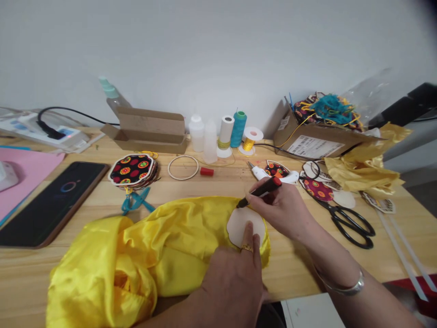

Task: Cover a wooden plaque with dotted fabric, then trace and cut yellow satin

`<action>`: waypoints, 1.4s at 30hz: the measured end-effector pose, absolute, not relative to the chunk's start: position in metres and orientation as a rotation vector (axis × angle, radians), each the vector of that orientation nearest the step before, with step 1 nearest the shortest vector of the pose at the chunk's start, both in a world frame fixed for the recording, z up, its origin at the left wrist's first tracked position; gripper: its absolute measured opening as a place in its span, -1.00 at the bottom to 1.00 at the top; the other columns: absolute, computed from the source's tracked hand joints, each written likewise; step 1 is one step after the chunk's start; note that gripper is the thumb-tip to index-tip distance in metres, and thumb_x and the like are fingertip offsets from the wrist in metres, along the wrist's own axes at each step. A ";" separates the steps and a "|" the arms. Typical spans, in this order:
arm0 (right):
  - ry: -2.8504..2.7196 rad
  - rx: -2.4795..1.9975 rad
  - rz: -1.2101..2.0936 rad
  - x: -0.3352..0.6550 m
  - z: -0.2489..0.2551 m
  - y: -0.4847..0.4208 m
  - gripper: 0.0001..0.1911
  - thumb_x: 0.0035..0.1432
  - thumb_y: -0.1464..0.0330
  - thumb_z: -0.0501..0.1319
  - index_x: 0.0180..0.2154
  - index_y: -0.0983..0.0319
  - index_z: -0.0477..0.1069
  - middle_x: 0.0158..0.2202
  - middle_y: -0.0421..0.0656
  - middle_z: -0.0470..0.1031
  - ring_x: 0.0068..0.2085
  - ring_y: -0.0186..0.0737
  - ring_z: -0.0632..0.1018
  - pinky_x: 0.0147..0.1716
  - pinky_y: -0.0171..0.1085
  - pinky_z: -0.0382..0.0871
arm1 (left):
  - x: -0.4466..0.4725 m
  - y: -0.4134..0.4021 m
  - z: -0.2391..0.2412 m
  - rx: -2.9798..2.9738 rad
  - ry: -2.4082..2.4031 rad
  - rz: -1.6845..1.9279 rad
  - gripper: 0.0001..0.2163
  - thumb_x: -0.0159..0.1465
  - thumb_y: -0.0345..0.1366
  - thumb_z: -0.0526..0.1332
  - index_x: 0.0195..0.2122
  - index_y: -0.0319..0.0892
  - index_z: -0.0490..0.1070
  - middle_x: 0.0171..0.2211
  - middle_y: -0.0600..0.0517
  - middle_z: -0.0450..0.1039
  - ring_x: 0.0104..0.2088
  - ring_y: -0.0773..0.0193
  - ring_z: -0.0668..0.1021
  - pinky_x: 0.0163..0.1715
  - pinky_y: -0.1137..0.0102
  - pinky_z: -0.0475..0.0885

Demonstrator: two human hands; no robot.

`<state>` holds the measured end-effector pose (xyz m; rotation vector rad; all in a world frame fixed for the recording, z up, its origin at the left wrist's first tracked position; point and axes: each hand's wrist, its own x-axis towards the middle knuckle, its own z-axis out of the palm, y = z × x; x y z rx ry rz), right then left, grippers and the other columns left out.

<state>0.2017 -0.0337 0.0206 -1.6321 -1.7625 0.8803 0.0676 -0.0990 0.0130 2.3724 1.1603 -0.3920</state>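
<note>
My right hand [285, 205] grips a black marker with a red end [262, 191]. Its tip meets the upper left edge of a pale scalloped template [241, 223]. Beneath the template lies shiny yellow satin fabric [191, 228], bunched up toward the left. With index finger stretched out, my left hand [235, 269] presses the template down from the near side; the other fingers are partly hidden. A red marker cap [206, 171] rests on the table beyond the cloth.
Black scissors [353, 223] lie to the right, near gold fabric [368, 168] and a cardboard box [307, 141]. Thread spools [238, 130] and bottles [196, 132] stand by the wall. At left are a phone [54, 200] and stacked patterned pieces [133, 171].
</note>
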 end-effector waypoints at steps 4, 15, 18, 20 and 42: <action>-1.767 -1.639 0.876 0.202 0.018 -0.033 -0.92 0.03 0.40 0.16 -0.44 0.27 0.41 -0.53 -0.23 0.41 -0.54 -0.37 0.36 -0.60 -0.39 0.21 | 0.067 -0.099 0.015 2.344 1.159 -0.452 -0.31 0.19 -0.21 0.23 0.30 -0.28 0.01 0.29 -0.30 -0.04 -0.30 0.03 0.62 -0.42 0.24 0.52; -1.752 -1.629 0.827 0.205 0.017 -0.035 -0.92 0.02 0.39 0.17 -0.44 0.27 0.41 -0.56 -0.23 0.41 -0.55 -0.36 0.38 -0.61 -0.39 0.23 | 0.069 -0.096 0.019 2.339 1.152 -0.459 -0.26 0.19 -0.11 0.23 0.30 -0.32 -0.01 0.29 -0.29 -0.02 -0.30 0.05 0.61 -0.39 0.24 0.53; -1.759 -1.603 0.854 0.203 0.016 -0.033 -0.93 0.01 0.41 0.16 -0.46 0.26 0.40 -0.57 -0.25 0.39 -0.56 -0.38 0.36 -0.63 -0.40 0.21 | 0.069 -0.095 0.019 2.346 1.150 -0.459 -0.25 0.18 -0.10 0.24 0.30 -0.34 -0.02 0.30 -0.30 -0.07 -0.27 0.03 0.61 -0.37 0.23 0.53; -1.767 -1.616 0.847 0.203 0.016 -0.032 -0.93 0.01 0.41 0.17 -0.47 0.26 0.40 -0.59 -0.25 0.38 -0.57 -0.39 0.35 -0.63 -0.41 0.20 | 0.069 -0.095 0.019 2.344 1.139 -0.463 -0.26 0.19 -0.10 0.22 0.30 -0.35 -0.01 0.30 -0.31 -0.04 -0.29 0.03 0.61 -0.38 0.23 0.53; -1.342 -1.647 0.733 0.245 0.033 -0.080 -0.76 -0.09 0.25 0.34 -0.39 0.28 0.46 -0.54 -0.16 0.49 -0.56 -0.30 0.47 -0.59 -0.36 0.39 | 0.059 -0.056 0.053 2.581 0.884 -0.407 -0.67 0.18 -0.47 0.08 -0.02 -0.32 0.36 -0.19 -0.21 0.53 -0.06 -0.02 0.46 -0.12 0.20 0.37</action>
